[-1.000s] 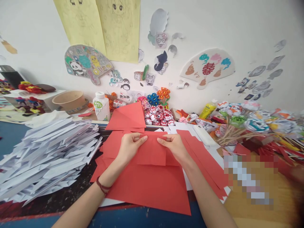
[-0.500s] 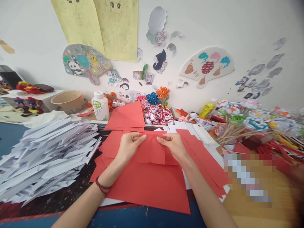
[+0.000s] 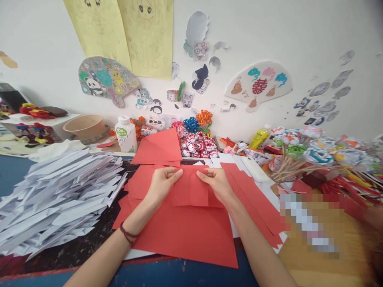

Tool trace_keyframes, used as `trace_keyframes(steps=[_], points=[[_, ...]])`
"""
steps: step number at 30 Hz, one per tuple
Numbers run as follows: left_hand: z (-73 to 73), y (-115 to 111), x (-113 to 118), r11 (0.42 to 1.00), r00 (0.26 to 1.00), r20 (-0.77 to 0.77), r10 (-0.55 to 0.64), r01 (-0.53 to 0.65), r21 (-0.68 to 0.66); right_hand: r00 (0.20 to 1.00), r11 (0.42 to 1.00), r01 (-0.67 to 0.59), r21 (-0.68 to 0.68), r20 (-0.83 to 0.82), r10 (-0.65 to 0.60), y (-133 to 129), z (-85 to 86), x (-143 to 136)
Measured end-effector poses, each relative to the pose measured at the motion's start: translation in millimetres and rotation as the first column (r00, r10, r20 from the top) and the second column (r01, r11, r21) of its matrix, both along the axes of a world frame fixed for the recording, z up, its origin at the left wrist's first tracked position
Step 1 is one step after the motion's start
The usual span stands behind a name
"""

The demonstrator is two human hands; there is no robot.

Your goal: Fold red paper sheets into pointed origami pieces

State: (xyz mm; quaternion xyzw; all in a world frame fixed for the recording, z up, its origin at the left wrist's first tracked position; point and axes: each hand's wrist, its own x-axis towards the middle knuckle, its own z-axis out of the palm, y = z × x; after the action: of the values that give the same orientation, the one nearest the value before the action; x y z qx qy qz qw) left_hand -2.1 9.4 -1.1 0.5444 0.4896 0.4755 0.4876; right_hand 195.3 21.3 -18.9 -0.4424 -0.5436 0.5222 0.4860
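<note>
A small piece of red paper [image 3: 190, 191] with a crease down its middle is held up between my two hands. My left hand [image 3: 163, 184] pinches its upper left edge between thumb and fingers. At the upper right edge, my right hand [image 3: 218, 183] grips it the same way. Beneath lies a larger red sheet [image 3: 185, 239], flat on the table. More red sheets [image 3: 249, 199] fan out over white paper to the right, and another red stack [image 3: 158, 147] rests at the back.
Folded white paper strips [image 3: 60, 199] are heaped at the left. Along the wall stand a white bottle [image 3: 125, 133], red-and-white paper pieces [image 3: 199, 145] and a yellow bottle [image 3: 259, 136]. Paper flowers on sticks [image 3: 320, 153] lie to the right, near a wooden surface [image 3: 353, 235].
The view has shifted very slightly. Both hands keep their pinch on the small red paper in nearly the same place.
</note>
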Motion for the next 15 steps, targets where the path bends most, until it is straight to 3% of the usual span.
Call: trace_keyframes(steps=[4, 7, 15], points=[[2.2, -1.4, -0.9, 0.996, 0.996, -0.016, -0.085, 0.085, 0.008, 0.989, 0.995, 0.009, 0.095, 0.146, -0.023, -1.0, 3.4, -0.9], [-0.8, -0.4, -1.1, 0.995, 0.994, -0.095, -0.047, 0.054, 0.079, 0.984, 0.985, 0.029, 0.17, 0.169, -0.059, -0.2, 3.1, -3.0], [-4.7, 1.0, -1.5, 0.987, 0.988, -0.152, 0.03, -0.005, 0.16, 0.996, 0.993, 0.008, 0.12, 0.085, -0.019, -1.3, 3.7, -3.4]])
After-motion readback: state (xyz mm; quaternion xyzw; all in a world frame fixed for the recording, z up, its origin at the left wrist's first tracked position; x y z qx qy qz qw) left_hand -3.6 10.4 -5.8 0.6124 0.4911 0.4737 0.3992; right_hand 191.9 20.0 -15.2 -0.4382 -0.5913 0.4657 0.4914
